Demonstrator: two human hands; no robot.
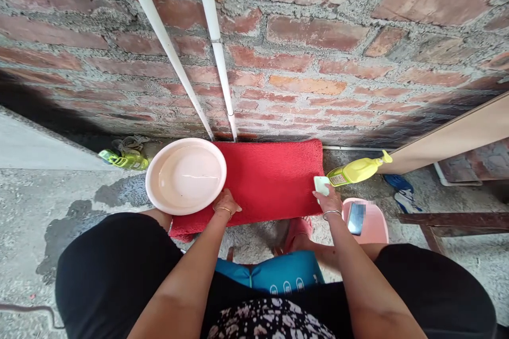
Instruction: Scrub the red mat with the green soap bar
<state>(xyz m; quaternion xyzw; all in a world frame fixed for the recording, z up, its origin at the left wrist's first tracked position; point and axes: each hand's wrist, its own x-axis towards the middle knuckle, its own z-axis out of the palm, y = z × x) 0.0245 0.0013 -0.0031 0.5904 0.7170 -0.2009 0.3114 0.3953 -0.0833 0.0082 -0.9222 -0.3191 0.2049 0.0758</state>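
A red knitted-looking cloth (274,180) covers a low bench in front of me. On its left end stands a pale pink basin (153,185) with clear water in it. My left hand (226,202) rests on the cloth against the basin's lower right side, thumb spread out to the right. Over the cloth's right edge, my right hand (329,201) grips a pale green rounded rectangular block (321,185), which looks like a bar of soap. Close beside it stands a yellow pump bottle (353,171).
Right of my foot is a pink tub (377,225) with a phone (356,218) in it. A green bottle (126,160) lies left of the basin. White pipes (220,63) run down the brick wall (314,32). A wooden bench (457,220) and blue shoes (403,190) are at right.
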